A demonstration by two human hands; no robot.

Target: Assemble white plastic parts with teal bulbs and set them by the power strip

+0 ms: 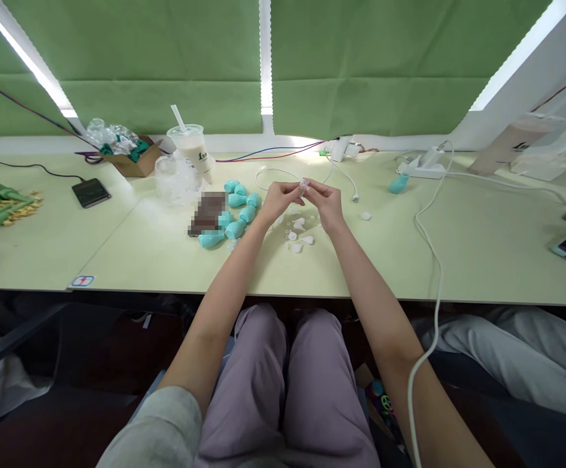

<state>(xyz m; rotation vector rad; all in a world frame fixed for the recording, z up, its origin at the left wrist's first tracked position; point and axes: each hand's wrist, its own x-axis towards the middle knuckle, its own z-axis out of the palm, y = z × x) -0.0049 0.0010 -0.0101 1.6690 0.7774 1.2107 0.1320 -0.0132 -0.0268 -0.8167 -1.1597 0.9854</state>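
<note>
My left hand (282,199) and my right hand (327,203) meet above the table, fingertips pinched on a small clear plastic piece (304,186) held between them. Its exact kind is too small to make out. Below them on the tabletop lie several small white translucent plastic parts (307,240), some with a rounded, tapered shape. To the left of my left hand, several turquoise bulb-shaped pieces (235,229) form a loose curve beside a dark pixelated rectangle (209,211).
A drink cup (192,153) with a straw, a crumpled plastic bag (178,179) and a cardboard box (139,159) stand back left. One turquoise piece (398,184) lies by a power strip (426,168) at right. A white cable (429,234) crosses the table and hangs over my right arm. People sit at both sides.
</note>
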